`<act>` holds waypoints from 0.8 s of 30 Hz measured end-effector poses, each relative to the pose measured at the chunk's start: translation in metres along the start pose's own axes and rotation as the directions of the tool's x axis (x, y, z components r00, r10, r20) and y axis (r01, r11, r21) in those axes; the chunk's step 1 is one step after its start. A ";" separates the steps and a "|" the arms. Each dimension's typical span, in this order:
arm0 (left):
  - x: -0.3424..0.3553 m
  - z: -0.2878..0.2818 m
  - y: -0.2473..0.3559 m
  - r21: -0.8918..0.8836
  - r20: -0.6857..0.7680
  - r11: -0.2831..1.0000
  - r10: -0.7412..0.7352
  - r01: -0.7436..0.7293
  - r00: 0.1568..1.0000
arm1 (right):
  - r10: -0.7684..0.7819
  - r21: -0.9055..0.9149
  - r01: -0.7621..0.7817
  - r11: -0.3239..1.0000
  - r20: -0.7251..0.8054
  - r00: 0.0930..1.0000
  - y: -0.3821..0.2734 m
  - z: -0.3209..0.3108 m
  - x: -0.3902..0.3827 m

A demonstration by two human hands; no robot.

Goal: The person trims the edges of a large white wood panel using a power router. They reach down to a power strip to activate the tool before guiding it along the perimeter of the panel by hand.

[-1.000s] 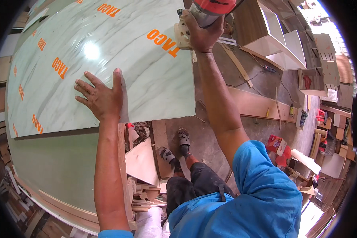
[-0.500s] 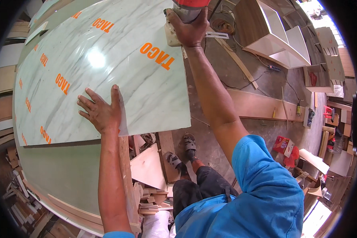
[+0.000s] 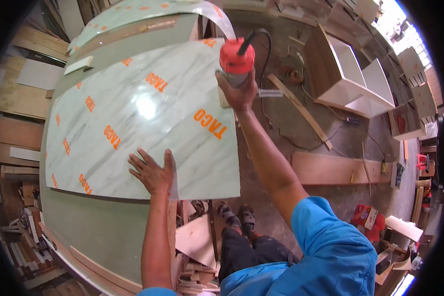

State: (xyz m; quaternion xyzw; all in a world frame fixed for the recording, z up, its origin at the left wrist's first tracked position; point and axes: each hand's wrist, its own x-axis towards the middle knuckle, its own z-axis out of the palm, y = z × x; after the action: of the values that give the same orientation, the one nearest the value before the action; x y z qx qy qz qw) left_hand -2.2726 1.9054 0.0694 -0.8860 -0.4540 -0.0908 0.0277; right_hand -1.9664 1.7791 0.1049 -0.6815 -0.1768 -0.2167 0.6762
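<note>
A white marble-patterned panel with orange print lies on a grey-green worktop. Near the panel's front edge, my left hand rests flat on its face, fingers spread, holding nothing. My right hand is wrapped round the body of a red-topped trim router at the panel's right edge. The router stands upright, with a pale base on the panel's rim and a slotted metal guide sticking out to the right. A black cord loops from its top. The cutter is hidden beneath.
Past the worktop's far end hangs another curved marble-patterned sheet. On the floor to the right are an open cabinet box, a long wooden strip, a board and loose cables. Offcuts lie by my feet.
The view has tilted up, bringing the router's whole red top and cord into sight. Both hands keep about the same places on the panel and the router.
</note>
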 end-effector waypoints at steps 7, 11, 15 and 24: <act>0.044 -0.026 0.035 -0.076 0.196 0.988 -0.115 0.132 0.974 | 0.066 0.128 -0.074 0.989 0.067 0.996 -0.003 -0.012 0.007; 0.131 0.029 0.044 -0.342 -0.200 0.929 0.075 -0.141 0.977 | 0.028 0.166 -0.036 0.985 0.048 0.998 0.019 -0.007 0.007; 0.239 0.049 0.095 -0.389 -0.321 0.864 0.199 -0.320 0.926 | -0.003 0.018 0.001 1.000 0.080 0.997 0.026 -0.006 0.001; 0.411 0.120 0.189 -0.197 -0.427 0.806 0.441 -0.558 0.789 | 0.142 0.108 -0.172 0.979 0.240 0.960 0.038 -0.012 -0.012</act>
State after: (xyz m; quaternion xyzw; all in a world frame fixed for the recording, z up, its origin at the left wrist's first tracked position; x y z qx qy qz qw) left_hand -1.8684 2.1385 0.0341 -0.9355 -0.1666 -0.3116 -0.0068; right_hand -1.9567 1.7674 0.0659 -0.6692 -0.2129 -0.0697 0.7085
